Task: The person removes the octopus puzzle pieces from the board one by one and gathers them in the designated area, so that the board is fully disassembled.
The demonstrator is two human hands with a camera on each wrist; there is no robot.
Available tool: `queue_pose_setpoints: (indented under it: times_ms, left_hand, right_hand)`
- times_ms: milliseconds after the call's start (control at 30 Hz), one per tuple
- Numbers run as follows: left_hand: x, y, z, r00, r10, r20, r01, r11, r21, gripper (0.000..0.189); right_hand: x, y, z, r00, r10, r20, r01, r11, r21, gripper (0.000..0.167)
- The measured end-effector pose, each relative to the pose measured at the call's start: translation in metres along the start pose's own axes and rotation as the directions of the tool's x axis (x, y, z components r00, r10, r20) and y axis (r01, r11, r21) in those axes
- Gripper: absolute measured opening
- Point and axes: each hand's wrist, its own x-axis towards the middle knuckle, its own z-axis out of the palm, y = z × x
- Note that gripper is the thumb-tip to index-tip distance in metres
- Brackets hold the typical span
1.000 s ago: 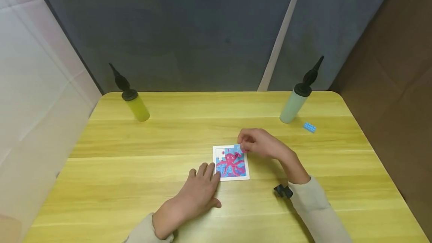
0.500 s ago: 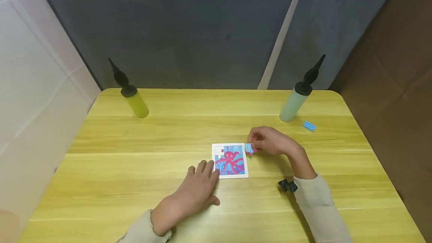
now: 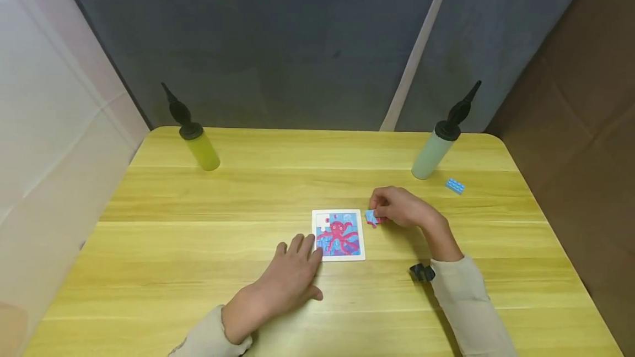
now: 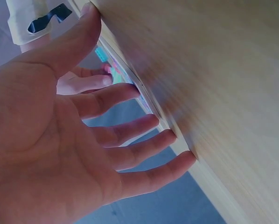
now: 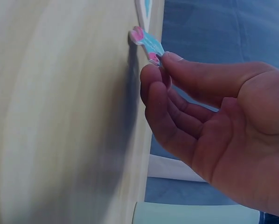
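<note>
My right hand (image 3: 402,206) pinches a blue and pink jigsaw piece (image 3: 371,217) between thumb and fingertips, just right of the puzzle's frame. In the right wrist view the jigsaw piece (image 5: 151,44) is tilted and held off the tabletop. A square jigsaw puzzle (image 3: 338,238) with a white border and a pink octopus lies on the table; white backing shows at its upper left corner. My left hand (image 3: 289,277) lies with fingers spread, its fingertips at the puzzle's left edge. In the left wrist view the fingers of the left hand (image 4: 69,130) are stretched and touch the table.
A yellow hand pump (image 3: 202,150) with a black nozzle stands at the table's back left. Back right stands a pale green hand pump (image 3: 430,154), with a blue toy brick (image 3: 455,185) beside it. A grey curtain (image 3: 273,43) hangs behind the table.
My right hand has moved right with the jigsaw piece, from over the puzzle's upper right corner to beside the border. The left hand has stayed at the puzzle's left edge.
</note>
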Motion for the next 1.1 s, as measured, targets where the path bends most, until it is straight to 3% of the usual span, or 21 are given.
queue_pose_setpoints:
  times_ms: [600,800,1100]
  left_hand:
    - [-0.001,-0.001,0.002,0.999,0.02,-0.033,-0.019,1.0,0.021,0.07]
    - [-0.001,-0.001,0.001,0.999,0.025,-0.034,-0.025,1.0,0.008,0.069]
    - [-0.001,-0.001,0.001,1.0,0.015,-0.018,-0.015,1.0,0.026,0.069]
  right_hand:
    - [0.005,0.002,0.007,0.997,0.038,-0.071,-0.051,0.982,-0.183,0.006]
    - [0.003,0.001,0.006,0.996,0.049,-0.071,-0.06,0.986,-0.157,0.004]
    - [0.0,-0.013,0.01,0.995,-0.024,-0.097,0.013,0.993,-0.114,0.01]
